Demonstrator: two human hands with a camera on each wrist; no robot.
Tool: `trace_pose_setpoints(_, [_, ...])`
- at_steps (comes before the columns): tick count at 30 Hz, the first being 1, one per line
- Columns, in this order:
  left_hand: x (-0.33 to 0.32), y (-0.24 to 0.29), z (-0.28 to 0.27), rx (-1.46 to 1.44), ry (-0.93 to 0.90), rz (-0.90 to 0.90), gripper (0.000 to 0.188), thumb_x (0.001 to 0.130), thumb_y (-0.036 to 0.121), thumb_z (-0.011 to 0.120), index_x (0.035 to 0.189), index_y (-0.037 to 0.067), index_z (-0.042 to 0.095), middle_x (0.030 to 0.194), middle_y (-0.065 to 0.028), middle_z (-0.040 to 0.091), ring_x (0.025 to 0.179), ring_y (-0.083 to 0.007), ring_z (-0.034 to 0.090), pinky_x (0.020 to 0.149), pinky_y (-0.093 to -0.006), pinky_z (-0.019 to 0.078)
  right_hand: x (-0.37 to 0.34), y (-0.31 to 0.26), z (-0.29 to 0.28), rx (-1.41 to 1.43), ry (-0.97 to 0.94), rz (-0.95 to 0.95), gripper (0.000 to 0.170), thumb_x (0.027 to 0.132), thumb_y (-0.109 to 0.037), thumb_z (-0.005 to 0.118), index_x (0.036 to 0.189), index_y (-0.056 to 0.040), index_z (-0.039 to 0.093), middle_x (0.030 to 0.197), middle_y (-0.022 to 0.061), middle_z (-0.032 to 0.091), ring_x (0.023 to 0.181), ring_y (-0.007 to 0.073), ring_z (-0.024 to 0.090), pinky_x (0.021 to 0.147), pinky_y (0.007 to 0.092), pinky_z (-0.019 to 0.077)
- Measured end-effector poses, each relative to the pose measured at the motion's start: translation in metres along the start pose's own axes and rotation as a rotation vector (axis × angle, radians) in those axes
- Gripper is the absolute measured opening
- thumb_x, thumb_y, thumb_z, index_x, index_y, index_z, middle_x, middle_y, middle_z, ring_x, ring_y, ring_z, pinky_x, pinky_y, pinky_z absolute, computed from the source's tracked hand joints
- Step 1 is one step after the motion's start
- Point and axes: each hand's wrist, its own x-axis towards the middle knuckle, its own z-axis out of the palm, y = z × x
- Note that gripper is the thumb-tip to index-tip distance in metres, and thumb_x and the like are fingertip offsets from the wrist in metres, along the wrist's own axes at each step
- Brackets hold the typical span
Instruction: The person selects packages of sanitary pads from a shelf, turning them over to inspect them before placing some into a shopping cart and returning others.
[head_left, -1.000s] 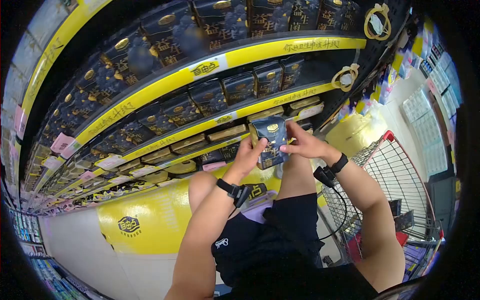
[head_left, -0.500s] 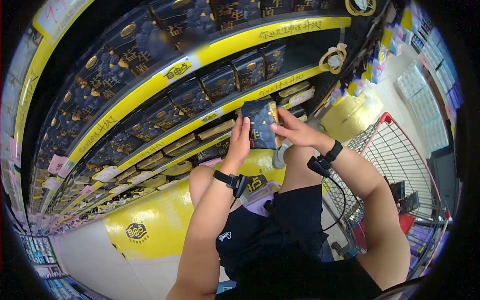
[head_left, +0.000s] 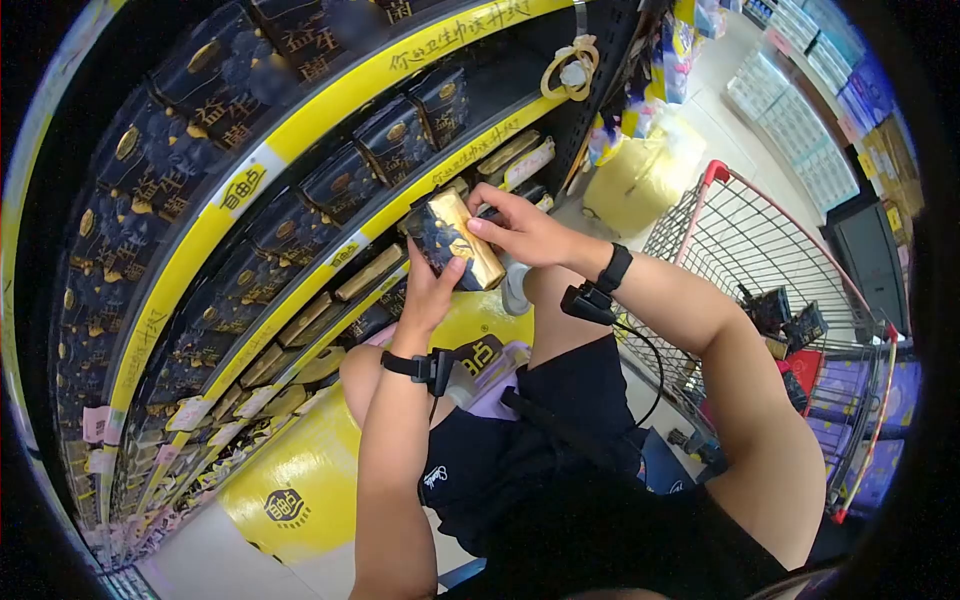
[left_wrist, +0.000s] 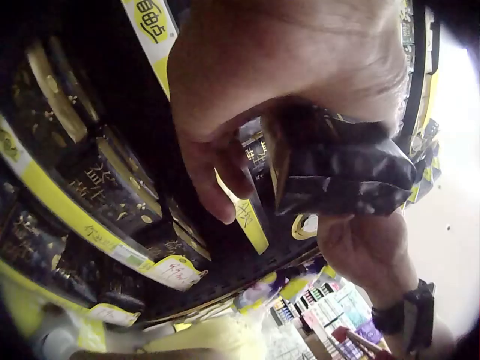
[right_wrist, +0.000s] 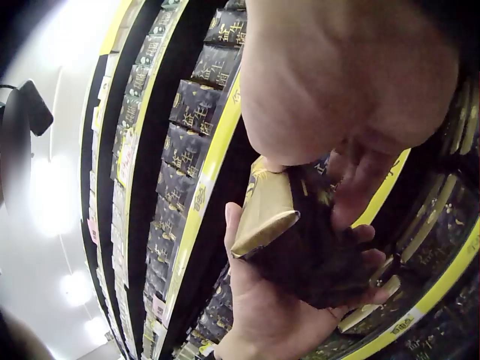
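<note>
Both hands hold a dark blue pack of sanitary pads (head_left: 437,235) in front of the shelves, its gold side tilted up toward the head view. My left hand (head_left: 430,292) grips the lower left of the pack, thumb across its printed face. At the upper right, my right hand (head_left: 522,226) has its thumb against the gold side and its fingers curled behind. The left wrist view shows the pack's folded dark end (left_wrist: 345,176) between the two hands. In the right wrist view, the gold side (right_wrist: 268,201) stands out above the left palm (right_wrist: 274,315).
Shelves with yellow edge strips (head_left: 215,205) carry rows of similar dark packs (head_left: 345,185) on the left. A wire shopping cart (head_left: 770,235) with a few items inside stands at the right. Near the shelf end sits a yellow wrapped bundle (head_left: 645,190). Yellow floor covering (head_left: 290,490) runs along the shelf base.
The pack has been turned in the hands, from its printed front facing up to its gold side showing. The head view has swung right, so shelves and hands appear farther left.
</note>
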Motion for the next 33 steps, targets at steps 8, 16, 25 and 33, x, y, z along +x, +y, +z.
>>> trace_pose_setpoints(8, [0.002,0.017,0.003,0.095,0.033,-0.016,0.073,0.092,0.025,0.078,0.146,0.000,0.035,0.131,-0.0136,0.058,0.116,-0.0212,0.058,0.104,-0.0353,0.0455,0.007,0.019,0.000,-0.050,0.066,-0.150,0.040,0.107,-0.014,0.053,0.143,-0.0086,0.035,0.126,0.0111,0.051,0.102,0.0131,0.056,0.082,0.0304,0.0509])
trace_pose_setpoints(16, [-0.003,0.027,0.006,0.097,0.225,0.080,0.076,0.091,0.018,0.080,0.147,-0.001,0.032,0.135,-0.0149,0.054,0.119,-0.0220,0.058,0.099,-0.0353,0.0500,0.006,0.011,0.000,0.066,0.104,-0.033,0.049,0.107,-0.018,0.054,0.147,-0.0096,0.027,0.124,0.0101,0.051,0.099,0.0145,0.056,0.079,0.0299,0.0499])
trace_pose_setpoints(25, [-0.010,0.033,-0.003,0.044,0.199,0.136,0.073,0.087,0.007,0.073,0.149,-0.001,0.034,0.121,-0.0096,0.055,0.103,-0.0154,0.059,0.081,-0.0273,0.0528,0.014,0.036,0.002,-0.059,0.115,-0.134,0.048,0.107,-0.024,0.056,0.144,-0.0001,0.037,0.120,0.0144,0.058,0.112,0.0180,0.054,0.097,0.0343,0.0461])
trace_pose_setpoints(33, [-0.017,0.043,0.002,0.187,-0.022,0.141,0.079,0.089,0.010,0.073,0.155,0.004,0.030,0.133,-0.0114,0.052,0.114,-0.0214,0.058,0.098,-0.0347,0.0494,0.003,0.014,0.000,0.081,-0.053,0.083,0.068,0.107,-0.031,0.055,0.157,-0.0050,0.017,0.146,0.0167,0.045,0.131,0.0243,0.045,0.111,0.0372,0.0375])
